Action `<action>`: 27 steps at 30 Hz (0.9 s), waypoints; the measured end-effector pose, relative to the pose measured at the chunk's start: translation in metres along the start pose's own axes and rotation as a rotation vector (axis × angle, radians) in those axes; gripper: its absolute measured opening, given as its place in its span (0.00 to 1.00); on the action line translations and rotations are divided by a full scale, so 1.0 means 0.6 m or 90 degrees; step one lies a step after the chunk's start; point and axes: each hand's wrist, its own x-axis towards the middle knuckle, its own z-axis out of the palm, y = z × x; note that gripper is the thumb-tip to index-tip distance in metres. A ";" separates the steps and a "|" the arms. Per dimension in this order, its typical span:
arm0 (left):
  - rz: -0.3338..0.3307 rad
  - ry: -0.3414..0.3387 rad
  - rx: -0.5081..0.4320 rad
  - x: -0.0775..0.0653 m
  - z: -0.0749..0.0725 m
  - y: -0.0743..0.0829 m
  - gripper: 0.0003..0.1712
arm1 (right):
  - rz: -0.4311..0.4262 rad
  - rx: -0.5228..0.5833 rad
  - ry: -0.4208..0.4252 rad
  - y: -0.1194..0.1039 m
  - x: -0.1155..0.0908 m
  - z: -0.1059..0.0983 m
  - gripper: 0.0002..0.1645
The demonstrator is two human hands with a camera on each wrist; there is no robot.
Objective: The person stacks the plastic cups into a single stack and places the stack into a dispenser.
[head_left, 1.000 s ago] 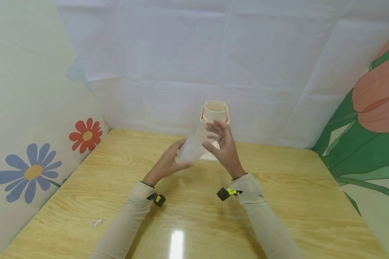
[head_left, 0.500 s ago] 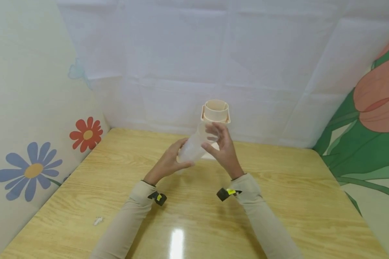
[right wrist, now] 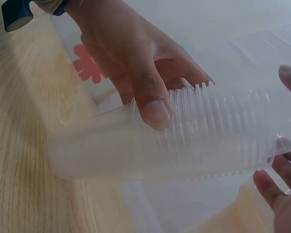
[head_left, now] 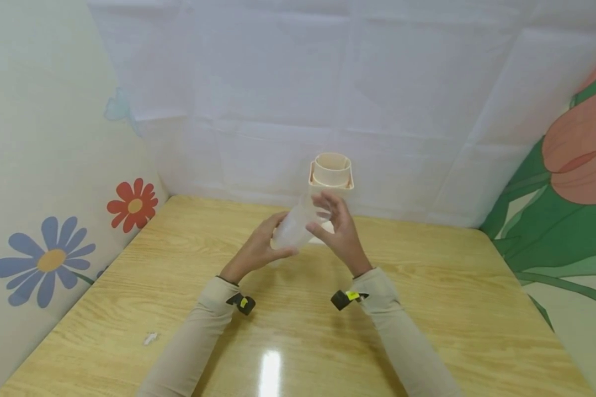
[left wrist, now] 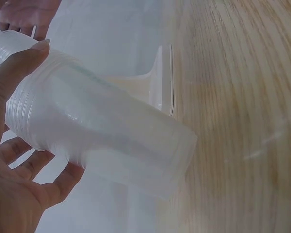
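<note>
A nested stack of clear plastic cups (head_left: 292,226) tilts over the table, its narrow end low and to the left. My left hand (head_left: 260,245) grips the stack; in the left wrist view its thumb (left wrist: 31,58) lies over the ribbed rims, with fingers underneath. At the rim end is my right hand (head_left: 339,231), fingers loosely curved and spread from the thumb. In the right wrist view its fingers (right wrist: 281,179) are close to the last rims; firm contact is hard to judge through the clear plastic. Behind stands a cream cup dispenser (head_left: 331,171) with a round open top.
The dispenser's pale base (head_left: 323,234) shows beneath the hands. A white cloth (head_left: 278,99) hangs behind the wooden table (head_left: 427,309). Flower-painted walls flank both sides. A small white scrap or mark (head_left: 150,338) is at the table's front left.
My right hand has shifted slightly down and left, its fingertips lower against the dispenser. The left hand and cup stack have stayed nearly in place.
</note>
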 end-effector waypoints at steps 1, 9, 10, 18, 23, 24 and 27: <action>0.001 0.000 -0.002 0.000 0.000 0.000 0.48 | 0.002 0.001 0.001 0.001 -0.001 0.000 0.44; 0.000 0.004 0.001 0.000 0.001 -0.002 0.48 | 0.022 -0.001 -0.012 0.008 -0.007 0.002 0.43; -0.001 0.004 0.000 -0.001 0.001 -0.002 0.48 | 0.022 0.000 -0.015 0.009 -0.008 0.002 0.43; -0.011 0.004 0.005 -0.001 0.000 0.000 0.48 | 0.032 0.000 -0.031 0.020 -0.013 0.001 0.42; -0.017 -0.001 0.010 0.000 0.000 0.001 0.48 | 0.047 -0.004 -0.034 0.022 -0.017 -0.001 0.41; -0.018 -0.002 0.010 0.000 0.000 0.002 0.47 | 0.051 -0.006 -0.034 0.022 -0.018 -0.001 0.41; -0.021 -0.004 0.010 0.000 -0.001 0.003 0.47 | 0.060 -0.011 -0.035 0.022 -0.020 0.000 0.41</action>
